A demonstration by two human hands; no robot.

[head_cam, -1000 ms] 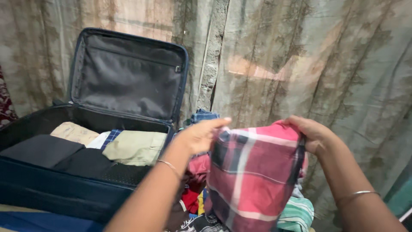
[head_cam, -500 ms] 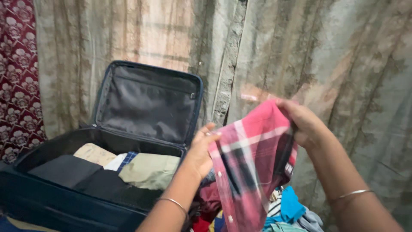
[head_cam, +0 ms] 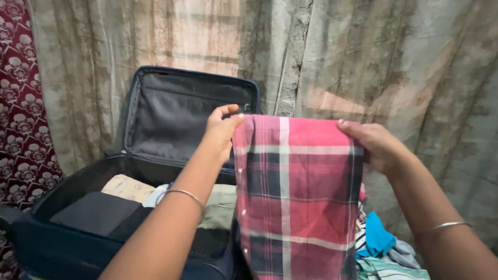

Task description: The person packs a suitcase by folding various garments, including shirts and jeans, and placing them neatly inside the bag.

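A red, white and dark plaid shirt (head_cam: pixel 298 197) hangs flat in front of me, held up by its top edge. My left hand (head_cam: pixel 220 132) pinches its upper left corner and my right hand (head_cam: pixel 376 145) grips its upper right corner. A row of white buttons runs down the shirt's left side. Each wrist wears a thin silver bangle. Behind my left arm lies an open dark blue suitcase (head_cam: pixel 57 243), its lid (head_cam: pixel 187 111) propped up against the curtain.
Folded clothes fill the suitcase: black pieces (head_cam: pixel 98 212), a beige one (head_cam: pixel 127 187) and an olive one (head_cam: pixel 220 205). A heap of loose clothes (head_cam: pixel 381 243), blue and striped teal, lies at lower right. A patterned curtain (head_cam: pixel 404 67) hangs behind; red floral cloth (head_cam: pixel 18 103) at left.
The shirt was bunched and tilted between my hands; now it is spread out flat and held higher, with my left hand raised to its corner. The view has shifted slightly left.
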